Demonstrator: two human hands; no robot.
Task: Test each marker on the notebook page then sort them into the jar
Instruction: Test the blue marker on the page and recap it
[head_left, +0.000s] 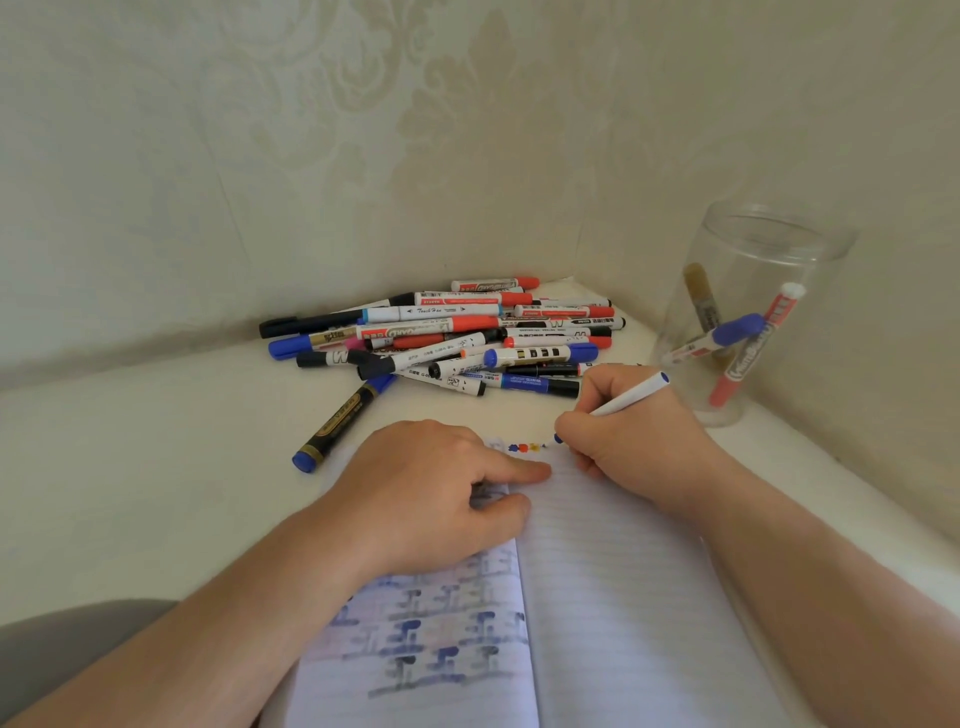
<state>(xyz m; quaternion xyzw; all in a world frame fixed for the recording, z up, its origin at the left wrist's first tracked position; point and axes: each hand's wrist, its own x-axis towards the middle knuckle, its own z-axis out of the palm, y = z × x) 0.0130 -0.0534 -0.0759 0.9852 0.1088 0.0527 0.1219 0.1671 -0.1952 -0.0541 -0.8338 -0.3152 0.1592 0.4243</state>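
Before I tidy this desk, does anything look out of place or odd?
One black and gold marker with blue ends lies alone, apart from the marker pile, beside the notebook. Nothing looks spilled or damaged; the jar stands upright.

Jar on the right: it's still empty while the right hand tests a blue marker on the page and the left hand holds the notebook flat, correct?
Not empty. The head view shows the jar already holding markers, among them blue-capped, red and gold ones. The rest stands.
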